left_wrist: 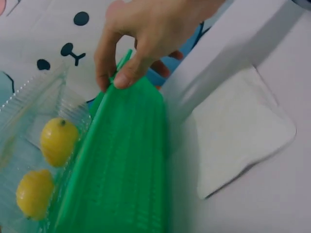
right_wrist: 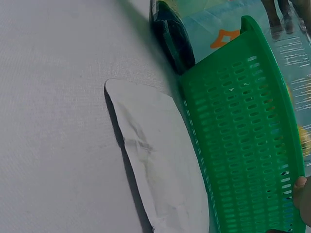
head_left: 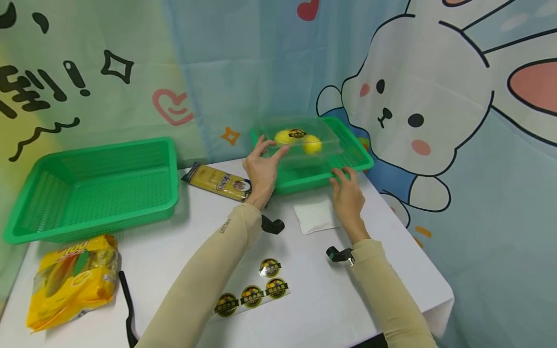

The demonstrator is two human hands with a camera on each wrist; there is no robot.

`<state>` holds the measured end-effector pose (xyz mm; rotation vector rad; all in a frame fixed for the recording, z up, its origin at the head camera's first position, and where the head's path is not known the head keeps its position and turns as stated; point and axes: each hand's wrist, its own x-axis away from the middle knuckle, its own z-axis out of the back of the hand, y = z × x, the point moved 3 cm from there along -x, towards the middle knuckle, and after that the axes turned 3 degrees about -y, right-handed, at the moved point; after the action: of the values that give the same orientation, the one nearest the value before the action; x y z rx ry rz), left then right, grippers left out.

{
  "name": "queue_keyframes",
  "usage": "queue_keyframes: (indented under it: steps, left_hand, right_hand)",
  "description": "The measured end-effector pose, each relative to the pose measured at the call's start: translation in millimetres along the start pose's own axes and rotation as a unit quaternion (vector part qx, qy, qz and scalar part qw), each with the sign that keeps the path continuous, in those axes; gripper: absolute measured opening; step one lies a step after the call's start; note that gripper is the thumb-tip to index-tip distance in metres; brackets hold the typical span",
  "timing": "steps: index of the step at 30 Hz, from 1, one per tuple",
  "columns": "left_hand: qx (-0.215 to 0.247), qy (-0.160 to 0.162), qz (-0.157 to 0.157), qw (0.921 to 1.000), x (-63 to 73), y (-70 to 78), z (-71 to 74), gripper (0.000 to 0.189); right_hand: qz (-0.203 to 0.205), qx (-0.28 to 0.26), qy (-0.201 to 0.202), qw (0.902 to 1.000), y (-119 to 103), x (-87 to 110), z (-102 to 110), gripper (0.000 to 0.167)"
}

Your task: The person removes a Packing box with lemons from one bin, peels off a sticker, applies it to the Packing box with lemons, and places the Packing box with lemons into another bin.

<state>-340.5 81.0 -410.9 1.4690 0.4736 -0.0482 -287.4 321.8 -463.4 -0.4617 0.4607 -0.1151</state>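
Observation:
A clear plastic box with two lemons inside sits at the right green basket, a round black-and-yellow sticker on its lid. My left hand grips the box's left end between thumb and fingers; in the right wrist view its fingertips touch the ribbed clear plastic. At the basket's near right rim, my right hand holds on, thumb outside and fingers over the edge, as the left wrist view shows. Both lemons show through the plastic there.
A flat white packet lies before the basket. Left of it are a yellow pasta pack, another green basket and a yellow mango candy bag. Round stickers lie at the front, a black strap-like item to their left.

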Motion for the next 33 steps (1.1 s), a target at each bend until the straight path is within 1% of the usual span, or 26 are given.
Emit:
queue_keyframes:
  steps: [3,8,11,19,23,26,28,31,33]
  left_hand:
    - [0.004,0.009,0.015,0.9998,2.4,-4.8,-5.4,0.037]
    - [0.005,0.016,0.019,0.9997,3.0,-7.8,-17.4,0.034]
    - [-0.005,0.014,0.024,0.9996,2.8,-9.6,-23.6,0.032]
    - [-0.035,0.011,0.044,0.9983,3.6,-20.8,-29.6,0.029]
    - [-0.053,-0.004,0.053,0.9972,4.7,-24.5,-32.2,0.03]
    - [-0.058,-0.015,0.06,0.9964,5.3,-25.1,-33.9,0.031]
    - [-0.07,-0.021,0.066,0.9951,4.9,-25.8,-34.9,0.031]
    - [-0.094,-0.041,0.07,0.9922,3.4,-26.8,-36.6,0.031]
    - [-0.116,-0.061,0.069,0.989,1.9,-27.0,-37.3,0.033]
  right_hand:
    - [0.001,-0.001,0.0,1.0,-0.9,1.0,-0.2,0.03]
    - [0.006,0.004,0.005,1.0,-0.3,0.5,1.9,0.029]
    - [0.005,0.005,0.007,1.0,0.6,-0.3,2.3,0.029]
    - [0.003,0.005,0.003,1.0,-0.7,-0.1,-2.1,0.03]
    - [0.002,0.009,0.008,0.9999,-1.7,0.5,-1.4,0.029]
    - [0.006,0.007,0.012,0.9999,-2.4,0.9,-0.3,0.029]
    - [0.011,0.003,0.014,0.9998,-2.7,1.2,0.3,0.028]
    - [0.015,0.003,0.015,0.9998,-2.9,1.1,0.3,0.028]
    - [0.018,0.005,0.018,0.9997,-2.7,0.7,-0.3,0.028]
